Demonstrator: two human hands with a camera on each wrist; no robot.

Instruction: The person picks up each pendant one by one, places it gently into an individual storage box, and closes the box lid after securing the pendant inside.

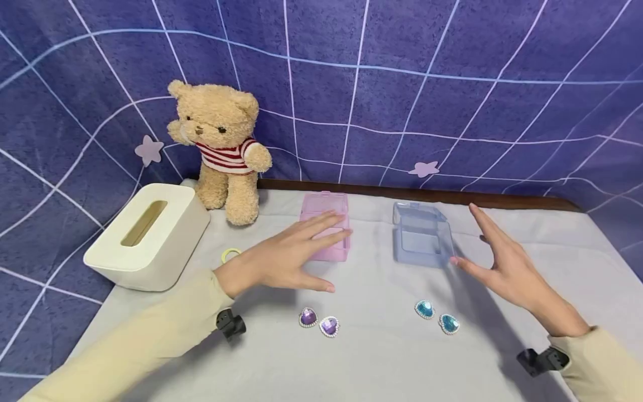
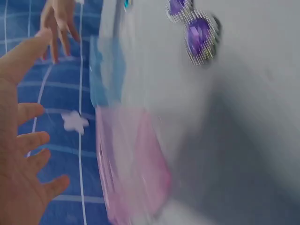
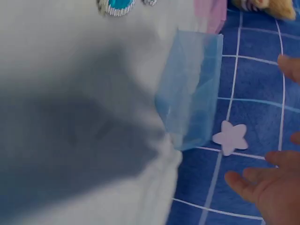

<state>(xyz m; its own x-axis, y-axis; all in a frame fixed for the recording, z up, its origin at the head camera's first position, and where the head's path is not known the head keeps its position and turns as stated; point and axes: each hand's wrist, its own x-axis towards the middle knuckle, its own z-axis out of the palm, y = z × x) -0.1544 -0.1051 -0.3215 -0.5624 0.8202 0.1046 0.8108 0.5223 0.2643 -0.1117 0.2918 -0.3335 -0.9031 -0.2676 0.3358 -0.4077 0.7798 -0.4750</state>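
Note:
My left hand (image 1: 281,257) hovers with spread fingers over a clear pink plastic box (image 1: 331,252), hiding part of it. That box's lid (image 1: 324,202) is folded back. To the right, a clear blue plastic box (image 1: 419,245) also has its lid raised. Beside it my right hand (image 1: 512,276) is held with fingers extended, gripping nothing; its thumb tip overlaps the box's right edge, and contact cannot be told. Two purple heart-shaped gems, one (image 1: 308,317) left of the other (image 1: 329,326), lie below the pink box. Two teal gems (image 1: 424,309) (image 2: 126,3) lie below the blue box.
A teddy bear (image 1: 221,145) in a striped shirt sits at the back left. In front of it stands a white tissue box (image 1: 150,240). A yellow ring (image 1: 230,255) lies partly behind my left wrist. Purple grid-patterned cloth (image 1: 321,95) with star shapes backs the white-covered table (image 1: 372,357).

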